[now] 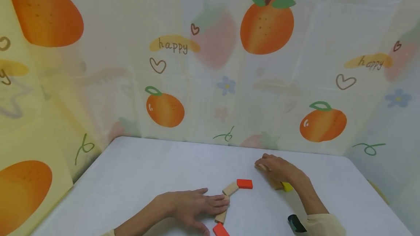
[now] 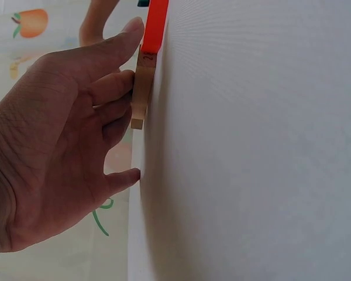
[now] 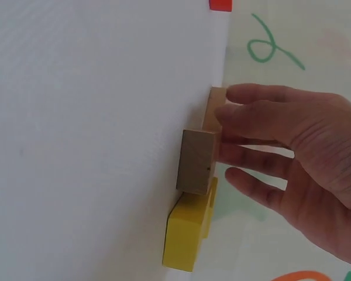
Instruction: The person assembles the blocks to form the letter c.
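Note:
My left hand lies with its fingers stretched over a pale wooden block, part of which they hide. In the left wrist view, the thumb of that hand reaches beside a red block. Farther right, my right hand pinches a wooden block at the table surface between thumb and fingers. Directly behind that block comes another wooden block, then a yellow block. The right hand partly covers these in the head view.
Beyond my left fingertips lie a wooden block and a red block, end to end at an angle. Beside my right sleeve is a dark cylinder-like thing. A fruit-printed curtain hangs behind the white table.

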Demonstrator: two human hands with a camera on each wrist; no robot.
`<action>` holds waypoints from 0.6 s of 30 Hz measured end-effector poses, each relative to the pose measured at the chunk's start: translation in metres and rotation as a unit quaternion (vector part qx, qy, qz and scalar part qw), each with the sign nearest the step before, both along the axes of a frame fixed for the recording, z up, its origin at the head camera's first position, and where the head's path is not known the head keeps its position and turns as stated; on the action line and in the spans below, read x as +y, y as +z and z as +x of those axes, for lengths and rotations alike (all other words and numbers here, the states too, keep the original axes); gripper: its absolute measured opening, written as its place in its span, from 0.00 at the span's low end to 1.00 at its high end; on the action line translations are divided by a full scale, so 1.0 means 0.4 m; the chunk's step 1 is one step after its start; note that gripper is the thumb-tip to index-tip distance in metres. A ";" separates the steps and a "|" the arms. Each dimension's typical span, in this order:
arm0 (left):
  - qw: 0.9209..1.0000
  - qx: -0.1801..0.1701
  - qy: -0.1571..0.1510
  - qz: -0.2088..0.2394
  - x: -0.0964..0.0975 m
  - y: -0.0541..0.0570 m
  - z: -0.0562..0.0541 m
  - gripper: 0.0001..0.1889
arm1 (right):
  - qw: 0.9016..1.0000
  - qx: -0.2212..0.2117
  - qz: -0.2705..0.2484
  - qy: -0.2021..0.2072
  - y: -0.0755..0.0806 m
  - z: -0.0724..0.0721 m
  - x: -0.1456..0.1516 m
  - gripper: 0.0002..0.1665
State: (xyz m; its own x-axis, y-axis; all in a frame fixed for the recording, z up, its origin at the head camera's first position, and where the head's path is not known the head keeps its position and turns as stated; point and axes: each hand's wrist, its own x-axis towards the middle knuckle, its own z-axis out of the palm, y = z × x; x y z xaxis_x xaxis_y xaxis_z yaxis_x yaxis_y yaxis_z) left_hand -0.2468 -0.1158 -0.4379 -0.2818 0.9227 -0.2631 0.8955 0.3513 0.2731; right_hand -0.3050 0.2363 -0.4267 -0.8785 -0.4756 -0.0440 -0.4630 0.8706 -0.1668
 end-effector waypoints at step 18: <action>1.000 -0.021 0.016 -0.005 0.002 -0.004 -0.001 0.42 | 0.996 0.052 -0.062 0.039 0.027 0.023 0.001 0.17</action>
